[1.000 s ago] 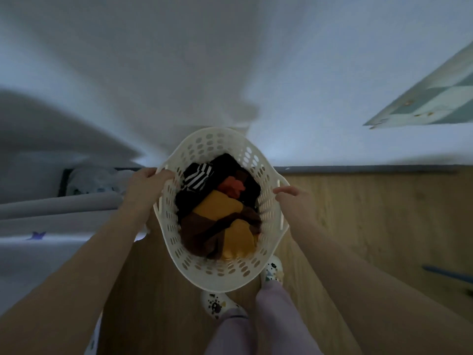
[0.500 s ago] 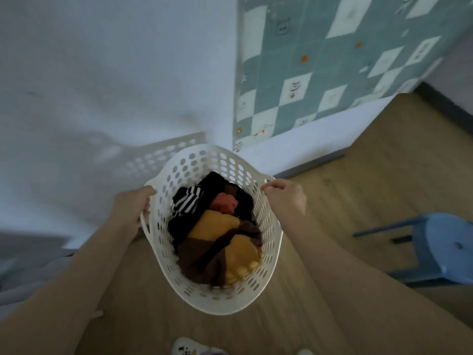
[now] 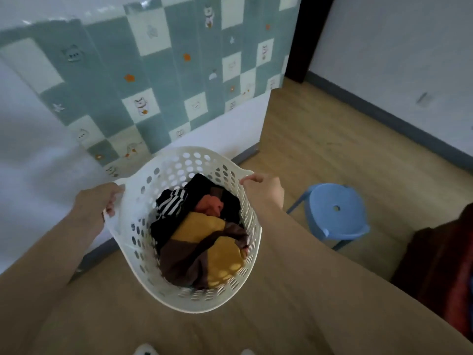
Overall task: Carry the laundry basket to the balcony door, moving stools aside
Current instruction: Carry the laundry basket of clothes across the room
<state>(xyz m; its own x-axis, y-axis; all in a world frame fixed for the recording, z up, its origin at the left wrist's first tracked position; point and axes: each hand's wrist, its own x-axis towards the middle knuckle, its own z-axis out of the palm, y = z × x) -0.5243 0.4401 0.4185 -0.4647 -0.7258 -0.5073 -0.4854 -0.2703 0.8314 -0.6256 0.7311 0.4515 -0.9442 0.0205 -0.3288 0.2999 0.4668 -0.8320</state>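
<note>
A white perforated laundry basket (image 3: 179, 165) hangs in the air in front of me, filled with clothes (image 3: 202, 242) in yellow, brown, black, orange and stripes. My left hand (image 3: 94, 203) is closed on the basket's left handle. My right hand (image 3: 266, 190) is closed on its right handle. A light blue plastic stool (image 3: 335, 213) stands on the wooden floor just right of the basket, beyond my right forearm.
A white wall (image 3: 33, 149) with a teal and white checkered cat-pattern sheet (image 3: 158, 80) runs along the left. A dark door frame (image 3: 307, 39) stands at the far end of the passage. Another white wall (image 3: 399, 60) lies to the right. Dark red cloth (image 3: 445, 275) shows at the right edge.
My view has swung to the right: the checkered sheet now fills the upper left and the blue stool has come closer beside the basket. Both hands keep their hold on the basket.
</note>
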